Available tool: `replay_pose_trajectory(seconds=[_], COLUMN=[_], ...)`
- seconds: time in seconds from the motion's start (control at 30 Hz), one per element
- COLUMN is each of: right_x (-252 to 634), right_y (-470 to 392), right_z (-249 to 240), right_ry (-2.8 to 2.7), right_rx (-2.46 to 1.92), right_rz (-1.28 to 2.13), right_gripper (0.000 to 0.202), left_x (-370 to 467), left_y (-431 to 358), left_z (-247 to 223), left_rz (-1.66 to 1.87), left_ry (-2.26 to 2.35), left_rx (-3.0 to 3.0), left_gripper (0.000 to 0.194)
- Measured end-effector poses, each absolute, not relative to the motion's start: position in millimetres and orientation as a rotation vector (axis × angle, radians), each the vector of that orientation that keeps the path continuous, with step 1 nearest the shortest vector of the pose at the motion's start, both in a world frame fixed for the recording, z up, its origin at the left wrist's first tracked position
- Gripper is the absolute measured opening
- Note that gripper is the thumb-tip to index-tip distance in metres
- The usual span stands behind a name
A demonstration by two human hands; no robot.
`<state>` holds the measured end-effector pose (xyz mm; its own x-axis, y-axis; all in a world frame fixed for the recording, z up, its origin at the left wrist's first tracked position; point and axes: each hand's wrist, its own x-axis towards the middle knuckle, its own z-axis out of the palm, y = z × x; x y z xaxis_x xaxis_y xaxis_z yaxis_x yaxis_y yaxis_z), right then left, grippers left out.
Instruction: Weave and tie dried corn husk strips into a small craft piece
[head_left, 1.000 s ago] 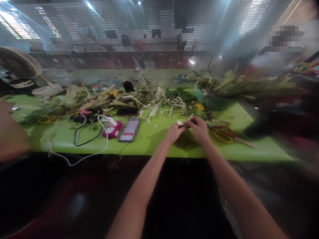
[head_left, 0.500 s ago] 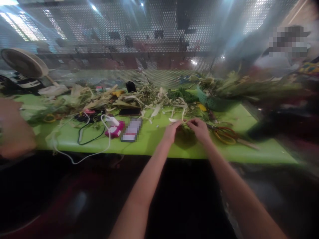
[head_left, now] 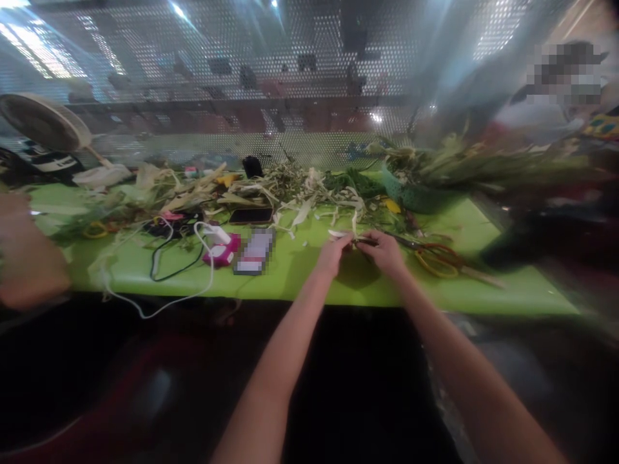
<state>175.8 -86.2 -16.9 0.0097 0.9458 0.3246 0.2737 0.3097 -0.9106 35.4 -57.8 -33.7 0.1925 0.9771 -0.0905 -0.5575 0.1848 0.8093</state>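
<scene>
In front of me, close to the table's near edge, both hands are pinched around a pale, dry-looking leaf strip (head_left: 354, 223). My left hand (head_left: 331, 255) is closed on its left side, with a pale piece showing just beyond the fingertips. Coming in from the right, my right hand (head_left: 385, 251) has its thumb and fingers pressed together at the same strip; the exact grip is partly hidden. Right of that hand lies a pair of scissors (head_left: 438, 258) with orange and yellow handles.
Heaped leaves and husks (head_left: 309, 187) run along the back of the green table (head_left: 275, 289). Near the middle lie a phone (head_left: 255, 251), a dark phone (head_left: 251, 216) and a magenta adapter (head_left: 222, 250) with cables. A green basket (head_left: 411, 193) stands back right. Another person's arm (head_left: 31, 258) is at left.
My right hand has shifted slightly left, its fingers now nearer the left fingertips. The left hand stays almost in place. The camera view has moved slightly.
</scene>
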Motion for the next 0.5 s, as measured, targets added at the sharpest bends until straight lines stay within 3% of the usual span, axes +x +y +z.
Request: replay_pose_trajectory(seconds=[0.13, 0.5], right_x=[175, 175], right_y=[-87, -87], right_z=[-15, -18], right_ry=[-1.569, -1.32], right_rx=[-1.18, -1.165], right_rz=[0.77, 0.905], right_gripper=[0.018, 0.034], left_x=[33, 31], left_y=[-57, -67], left_z=[-32, -26], left_rz=[1.19, 1.114], left_ry=[0.674, 0.671], left_rx=[0.639, 0.851], left_gripper=[0.023, 0.04])
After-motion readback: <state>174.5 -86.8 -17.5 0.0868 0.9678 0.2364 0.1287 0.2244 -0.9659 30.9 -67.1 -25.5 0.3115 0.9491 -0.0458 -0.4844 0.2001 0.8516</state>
